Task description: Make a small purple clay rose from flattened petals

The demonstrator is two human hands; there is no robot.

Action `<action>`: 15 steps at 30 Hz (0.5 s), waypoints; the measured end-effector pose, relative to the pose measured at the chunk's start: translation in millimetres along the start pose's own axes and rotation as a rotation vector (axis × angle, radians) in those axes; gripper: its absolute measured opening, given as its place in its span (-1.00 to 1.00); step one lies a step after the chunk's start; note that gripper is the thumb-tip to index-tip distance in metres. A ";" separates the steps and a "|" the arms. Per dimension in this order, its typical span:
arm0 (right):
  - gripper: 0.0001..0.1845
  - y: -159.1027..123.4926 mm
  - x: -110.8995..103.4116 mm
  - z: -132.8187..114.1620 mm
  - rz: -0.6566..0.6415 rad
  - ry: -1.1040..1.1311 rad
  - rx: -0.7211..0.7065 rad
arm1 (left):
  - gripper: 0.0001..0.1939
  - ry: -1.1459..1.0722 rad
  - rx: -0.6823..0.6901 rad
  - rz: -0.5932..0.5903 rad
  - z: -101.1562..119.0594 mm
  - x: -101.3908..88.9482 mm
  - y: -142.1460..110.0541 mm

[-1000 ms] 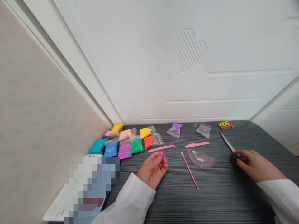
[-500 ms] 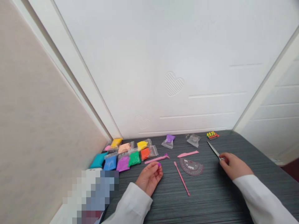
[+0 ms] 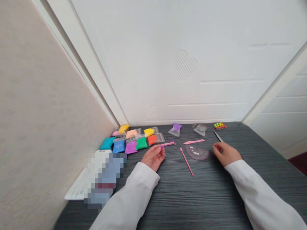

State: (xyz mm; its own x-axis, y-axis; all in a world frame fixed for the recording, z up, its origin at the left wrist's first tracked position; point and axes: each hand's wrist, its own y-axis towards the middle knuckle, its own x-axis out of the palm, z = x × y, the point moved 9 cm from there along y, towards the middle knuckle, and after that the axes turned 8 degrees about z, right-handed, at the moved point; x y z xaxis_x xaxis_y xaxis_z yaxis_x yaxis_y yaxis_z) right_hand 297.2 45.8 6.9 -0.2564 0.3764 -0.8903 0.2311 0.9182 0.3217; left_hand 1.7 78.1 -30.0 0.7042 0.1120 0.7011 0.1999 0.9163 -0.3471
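Note:
My left hand (image 3: 153, 157) is closed in a pinch, with a small purple clay piece (image 3: 162, 147) at its fingertips. Just behind it lie pink tweezers (image 3: 169, 144), a second purple bit (image 3: 172, 141) by their tips. My right hand (image 3: 226, 154) hovers low over the table's right side, fingers curled together with nothing visible in them. Scissors (image 3: 218, 136) lie beneath and behind that hand, which partly hides them. Between my hands are a clear protractor (image 3: 198, 152) with white marks, a pink modelling stick (image 3: 187, 162) and a pink clay knife (image 3: 194, 141).
Several bags of coloured clay, including a green one (image 3: 142, 143), cluster at the back left. Farther along the back are a purple clay bag (image 3: 177, 127), a clear bag (image 3: 200, 129) and a small yellow-and-red clay piece (image 3: 220, 126). A white wall (image 3: 153, 64) borders the dark table (image 3: 192, 201).
My right hand has come off the scissors and shifted left, leaving them on the table. The left hand still pinches the purple clay. The camera view has tilted down.

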 end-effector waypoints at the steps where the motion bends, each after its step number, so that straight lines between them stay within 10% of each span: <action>1: -0.72 0.7 -0.3 3.5 0.001 -0.004 0.015 | -0.88 0.000 -0.001 0.000 -0.2 -0.1 -0.8; 15: -0.72 0.5 -1.3 2.4 0.014 0.034 0.009 | -0.91 0.061 -0.083 -0.041 -12.1 7.4 -5.2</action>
State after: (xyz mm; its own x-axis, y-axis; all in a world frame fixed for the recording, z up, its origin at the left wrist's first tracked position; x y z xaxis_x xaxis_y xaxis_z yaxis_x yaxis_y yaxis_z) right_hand 299.9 45.5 7.5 -0.2848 0.3932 -0.8742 0.2433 0.9118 0.3308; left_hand 14.1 69.5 -30.6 0.7343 0.0492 0.6771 0.2833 0.8842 -0.3715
